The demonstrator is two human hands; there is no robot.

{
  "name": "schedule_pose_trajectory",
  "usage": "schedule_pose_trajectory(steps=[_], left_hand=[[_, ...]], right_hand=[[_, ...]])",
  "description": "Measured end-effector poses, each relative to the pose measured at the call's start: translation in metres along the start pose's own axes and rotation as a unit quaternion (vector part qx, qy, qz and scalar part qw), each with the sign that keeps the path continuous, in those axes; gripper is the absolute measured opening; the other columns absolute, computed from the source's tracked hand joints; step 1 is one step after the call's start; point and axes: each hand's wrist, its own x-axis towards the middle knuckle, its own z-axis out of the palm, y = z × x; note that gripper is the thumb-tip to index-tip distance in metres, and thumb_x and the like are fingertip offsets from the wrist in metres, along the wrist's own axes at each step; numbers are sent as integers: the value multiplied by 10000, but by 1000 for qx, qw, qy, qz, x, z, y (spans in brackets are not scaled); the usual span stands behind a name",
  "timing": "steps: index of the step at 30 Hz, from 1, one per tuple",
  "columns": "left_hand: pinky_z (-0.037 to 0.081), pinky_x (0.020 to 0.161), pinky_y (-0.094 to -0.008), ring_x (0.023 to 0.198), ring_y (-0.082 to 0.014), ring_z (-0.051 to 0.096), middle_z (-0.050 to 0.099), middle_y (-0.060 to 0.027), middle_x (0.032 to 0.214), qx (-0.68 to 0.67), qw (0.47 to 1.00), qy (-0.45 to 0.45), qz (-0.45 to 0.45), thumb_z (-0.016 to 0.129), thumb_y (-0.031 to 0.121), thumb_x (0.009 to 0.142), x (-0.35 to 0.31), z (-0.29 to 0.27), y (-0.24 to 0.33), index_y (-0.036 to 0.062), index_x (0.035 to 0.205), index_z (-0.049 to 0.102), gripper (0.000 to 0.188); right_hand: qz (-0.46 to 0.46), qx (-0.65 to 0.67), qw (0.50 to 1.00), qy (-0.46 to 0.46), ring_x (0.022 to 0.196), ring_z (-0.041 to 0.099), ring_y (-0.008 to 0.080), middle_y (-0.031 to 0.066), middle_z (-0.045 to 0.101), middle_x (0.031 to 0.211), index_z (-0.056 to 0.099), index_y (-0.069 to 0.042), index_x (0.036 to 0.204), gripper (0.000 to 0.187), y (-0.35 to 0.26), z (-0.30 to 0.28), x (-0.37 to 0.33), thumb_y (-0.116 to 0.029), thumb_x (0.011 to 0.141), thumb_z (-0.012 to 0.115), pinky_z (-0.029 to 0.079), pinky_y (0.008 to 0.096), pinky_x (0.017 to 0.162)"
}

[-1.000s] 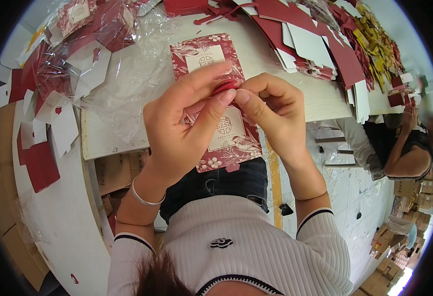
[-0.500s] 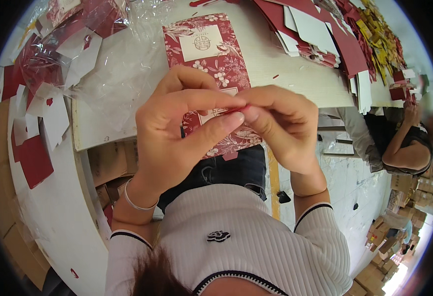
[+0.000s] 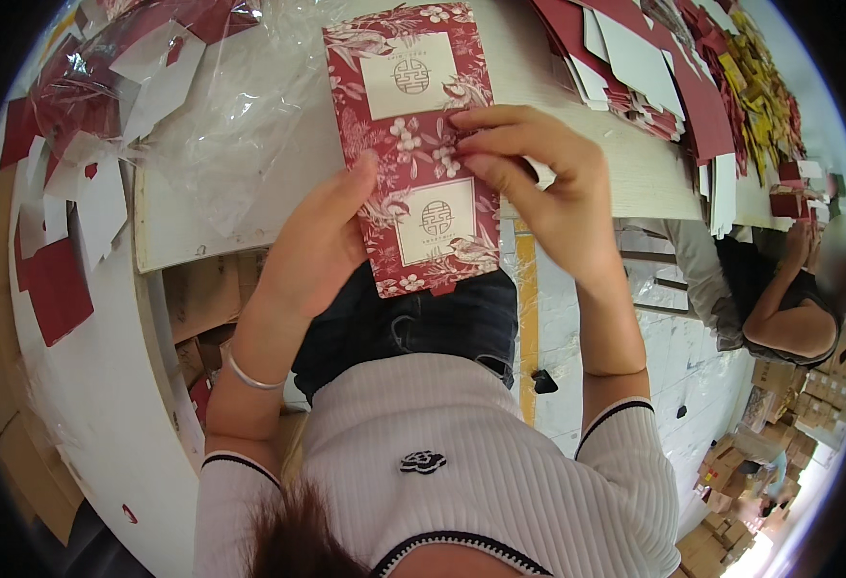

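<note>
A long red printed card sleeve or flat box, with white flowers and two cream panels, hangs over the table's front edge above my lap. My left hand grips its left edge, the thumb on top and the fingers hidden behind. Over its right edge, my right hand is closed, with thumb and fingertips drawn together on the printed face. Whatever sits in that pinch is hidden from view.
Clear plastic wrap lies on the table to the left, near red and white cut card pieces. Stacked red and white cards are at the far right. Another person sits at the right, with cartons behind.
My hands were together, pinching something small and red above the card. They have parted, the left now gripping the card's left edge and the right over its right edge. The card has shifted slightly.
</note>
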Motion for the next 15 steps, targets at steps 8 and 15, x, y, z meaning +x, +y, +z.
schedule_pose_trajectory(steps=[8, 15], left_hand=[[428, 774, -230, 878, -66, 528, 582, -48, 1003, 251, 946, 57, 198, 463, 53, 893, 9, 4, -36, -28, 1094, 494, 219], [428, 712, -210, 803, -58, 519, 585, -45, 943, 393, 900, 58, 176, 489, 82, 893, 2, 0, -43, -28, 1074, 497, 212]], right_hand=[[-167, -229, 958, -38, 676, 581, 262, 139, 599, 957, 581, 9, 844, 218, 4, 12, -17, 34, 629, 595, 464, 307, 555], [-10, -70, 997, -21, 677, 574, 135, 107, 612, 893, 580, 25, 897, 160, -2, 3, -19, 87, 755, 539, 446, 225, 560]])
